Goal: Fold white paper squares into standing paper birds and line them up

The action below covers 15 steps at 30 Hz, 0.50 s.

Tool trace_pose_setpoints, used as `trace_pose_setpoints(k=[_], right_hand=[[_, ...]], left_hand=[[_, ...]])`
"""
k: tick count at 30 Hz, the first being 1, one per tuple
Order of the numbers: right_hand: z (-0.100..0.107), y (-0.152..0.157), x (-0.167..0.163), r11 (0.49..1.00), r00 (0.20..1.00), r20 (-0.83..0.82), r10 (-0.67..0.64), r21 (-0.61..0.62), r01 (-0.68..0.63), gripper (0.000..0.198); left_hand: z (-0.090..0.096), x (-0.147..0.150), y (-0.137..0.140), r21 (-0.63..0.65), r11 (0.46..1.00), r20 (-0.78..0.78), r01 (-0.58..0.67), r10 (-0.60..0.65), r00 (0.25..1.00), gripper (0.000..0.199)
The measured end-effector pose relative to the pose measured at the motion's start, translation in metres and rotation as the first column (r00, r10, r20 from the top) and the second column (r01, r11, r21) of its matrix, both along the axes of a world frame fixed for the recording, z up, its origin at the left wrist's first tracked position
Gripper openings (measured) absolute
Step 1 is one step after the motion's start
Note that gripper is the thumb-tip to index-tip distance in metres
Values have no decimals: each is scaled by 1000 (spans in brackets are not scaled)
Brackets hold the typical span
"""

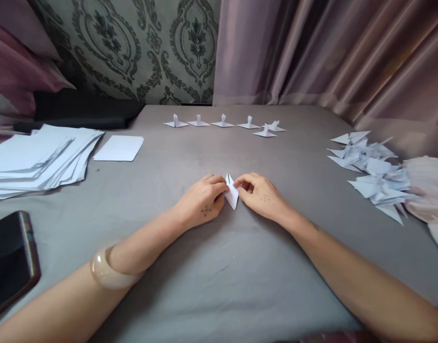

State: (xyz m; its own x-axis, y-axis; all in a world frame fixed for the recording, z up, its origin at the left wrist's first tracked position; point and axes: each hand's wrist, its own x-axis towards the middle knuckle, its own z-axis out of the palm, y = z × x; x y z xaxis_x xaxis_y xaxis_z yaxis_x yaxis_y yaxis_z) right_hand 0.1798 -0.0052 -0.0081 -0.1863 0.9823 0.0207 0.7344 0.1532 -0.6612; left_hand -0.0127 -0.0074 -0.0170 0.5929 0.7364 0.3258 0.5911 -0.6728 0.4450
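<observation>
Between my two hands, a small folded white paper piece (pixel 232 194) stands over the middle of the table, two narrow points upward and one broad point down. My left hand (pixel 207 199) pinches its left edge between thumb and curled fingers. From the other side, my right hand (pixel 259 194) meets its right edge with thumb and forefinger bent close together. The fingers partly cover the paper's sides. A pale bangle (pixel 110 272) circles my left forearm.
Several folded paper figures (pixel 223 122) stand in a row at the table's (pixel 219 295) far side. Folded pieces (pixel 374 166) lie heaped at right beside a pale cloth (pixel 424 190). Paper sheets (pixel 44 157), a smaller stack of squares (pixel 119 148) and a phone (pixel 14 259) lie at left.
</observation>
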Motion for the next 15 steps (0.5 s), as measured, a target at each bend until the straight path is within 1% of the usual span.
trace_pose_setpoints(k=[3,6,11,15], right_hand=[[5,2,9,988,987,52,155,-26,-153,27],[8,4,15,972,970,65,234,-36,-232,31],[6,4,18,964,964,32,265,-20,-264,28],[6,0,19,961,961,24,275,-3,-275,26]], left_hand=[[3,-1,0,-12,1000,3,-2,2,1000,23],[4,-1,1,-47,999,14,-13,14,1000,22],[6,-1,1,-119,990,27,-76,80,996,17],[8,-2,2,-133,989,40,-65,70,997,22]])
